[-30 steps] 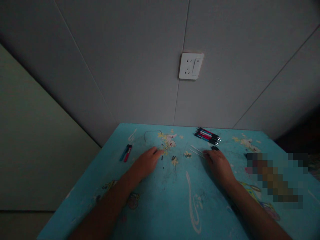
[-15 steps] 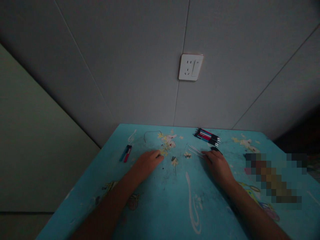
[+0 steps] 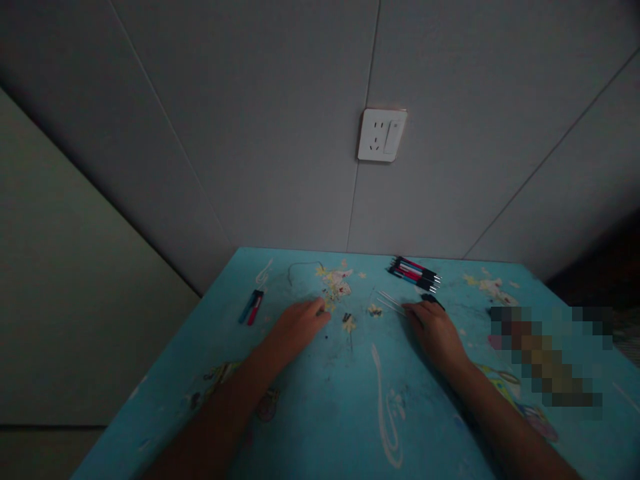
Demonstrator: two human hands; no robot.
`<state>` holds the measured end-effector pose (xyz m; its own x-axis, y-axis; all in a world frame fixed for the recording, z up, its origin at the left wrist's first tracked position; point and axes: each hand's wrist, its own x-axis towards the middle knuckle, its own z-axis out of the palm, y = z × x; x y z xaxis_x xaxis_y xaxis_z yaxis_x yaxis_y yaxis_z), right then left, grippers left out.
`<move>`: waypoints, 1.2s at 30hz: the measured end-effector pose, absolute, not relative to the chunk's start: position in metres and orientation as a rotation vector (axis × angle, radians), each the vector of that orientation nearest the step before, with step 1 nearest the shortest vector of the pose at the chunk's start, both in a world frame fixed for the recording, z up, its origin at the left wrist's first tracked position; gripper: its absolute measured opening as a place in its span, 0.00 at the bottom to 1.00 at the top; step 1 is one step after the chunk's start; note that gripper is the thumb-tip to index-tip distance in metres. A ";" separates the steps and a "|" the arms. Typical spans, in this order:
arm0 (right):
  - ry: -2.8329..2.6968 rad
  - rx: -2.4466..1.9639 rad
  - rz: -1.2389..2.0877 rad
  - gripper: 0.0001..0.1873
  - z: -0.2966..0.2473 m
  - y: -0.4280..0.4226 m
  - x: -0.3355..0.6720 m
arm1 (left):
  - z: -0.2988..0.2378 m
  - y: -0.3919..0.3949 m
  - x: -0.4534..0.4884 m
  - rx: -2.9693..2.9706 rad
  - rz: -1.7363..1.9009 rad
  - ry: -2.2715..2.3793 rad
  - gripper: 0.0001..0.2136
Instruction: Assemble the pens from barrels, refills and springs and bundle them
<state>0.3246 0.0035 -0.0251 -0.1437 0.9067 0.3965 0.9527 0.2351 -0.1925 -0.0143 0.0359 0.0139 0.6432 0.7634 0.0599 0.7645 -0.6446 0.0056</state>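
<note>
Slender rods (image 3: 391, 300) lie on the blue table (image 3: 340, 413), right of centre, their near ends at my right hand (image 3: 434, 330). The fingertips of my right grip meet these ends; I cannot tell whether they grasp or merely touch. My left hand (image 3: 301, 325) has thumb and fingers drawn together; whether its grip contains anything is hidden. Beyond the rods lies a row of pens (image 3: 414, 274); small dark pieces (image 3: 347, 318) lie between my hands. For good control, pinch one rod lightly near its end, wrists clear of the pieces.
</note>
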 end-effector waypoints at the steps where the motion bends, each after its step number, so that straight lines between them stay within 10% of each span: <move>1: -2.087 -1.705 -0.144 0.15 -0.025 0.004 0.324 | 0.014 0.036 -0.014 -2.825 -0.094 -1.325 0.11; 36: -2.112 -1.668 -0.090 0.14 -0.021 0.003 0.323 | -0.013 0.040 -0.016 -2.810 -0.293 -1.305 0.07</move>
